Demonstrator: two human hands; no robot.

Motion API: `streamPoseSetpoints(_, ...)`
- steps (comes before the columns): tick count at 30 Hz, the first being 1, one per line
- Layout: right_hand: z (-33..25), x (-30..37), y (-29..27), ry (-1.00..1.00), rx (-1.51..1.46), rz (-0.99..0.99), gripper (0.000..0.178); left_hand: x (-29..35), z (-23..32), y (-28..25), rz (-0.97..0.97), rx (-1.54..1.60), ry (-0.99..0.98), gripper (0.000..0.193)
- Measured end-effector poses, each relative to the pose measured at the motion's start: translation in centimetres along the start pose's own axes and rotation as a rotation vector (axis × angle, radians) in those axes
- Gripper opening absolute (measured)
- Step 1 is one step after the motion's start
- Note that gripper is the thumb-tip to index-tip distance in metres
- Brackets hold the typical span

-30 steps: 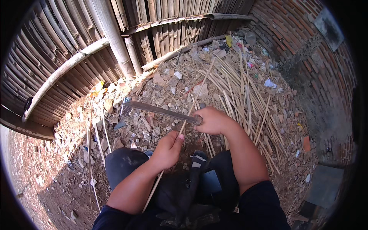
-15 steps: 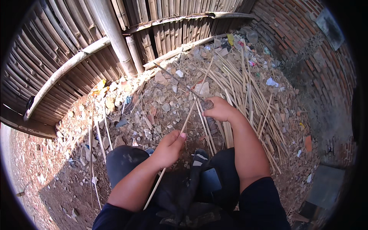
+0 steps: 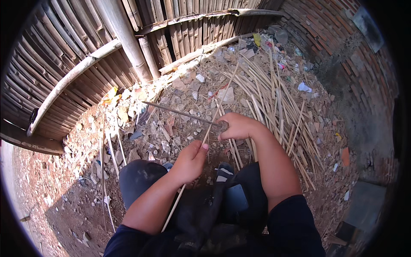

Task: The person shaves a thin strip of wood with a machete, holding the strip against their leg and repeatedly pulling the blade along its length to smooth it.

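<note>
My left hand (image 3: 189, 162) is closed around a long thin bamboo strip (image 3: 175, 206), which slants from my lap up and away to the right. My right hand (image 3: 238, 126) grips the handle of a long, narrow-bladed knife (image 3: 180, 113). Its dark blade points to the far left and crosses the strip just beyond my left hand, at or very near contact. The fingers of the right hand partly hide the handle.
A pile of split bamboo strips (image 3: 274, 103) lies to the right on rubble. More strips (image 3: 103, 171) lie at the left. A bamboo fence (image 3: 188, 38) stands ahead, a brick wall (image 3: 364, 81) at right. A dark flat rectangular object (image 3: 236, 199) rests by my right thigh.
The knife has come nearer to me, and its blade has swung down to lie more crosswise over the strip. My left hand and the strip have barely moved.
</note>
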State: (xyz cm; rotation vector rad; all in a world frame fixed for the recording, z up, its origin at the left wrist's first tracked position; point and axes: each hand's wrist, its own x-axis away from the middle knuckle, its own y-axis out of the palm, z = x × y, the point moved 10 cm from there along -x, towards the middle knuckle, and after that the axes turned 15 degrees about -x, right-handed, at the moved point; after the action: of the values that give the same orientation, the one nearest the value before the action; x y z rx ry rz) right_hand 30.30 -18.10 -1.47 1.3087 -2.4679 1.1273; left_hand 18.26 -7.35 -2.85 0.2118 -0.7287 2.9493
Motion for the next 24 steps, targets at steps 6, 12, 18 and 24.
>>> streamPoseSetpoints(6, -2.7, 1.1, 0.4, -0.073, 0.098, 0.096, 0.042, -0.1, -0.9, -0.3, -0.072, 0.127, -0.111, 0.030)
streamPoseSetpoints(12, 0.8, -0.1, -0.8, 0.003, -0.035, 0.150, 0.043, -0.3, -2.2, 0.6, -0.074, 0.118, -0.114, 0.027)
streamPoseSetpoints(18, 2.3, 0.0, -2.3, 0.125, -0.124, 0.110, 0.045, 0.1, -1.3, 0.3, -0.104, 0.007, -0.139, 0.031)
streamPoseSetpoints(24, 1.8, -0.1, -1.0, 0.021, -0.036, 0.094, 0.044, 0.5, -0.5, 0.1, -0.088, 0.056, -0.120, 0.030)
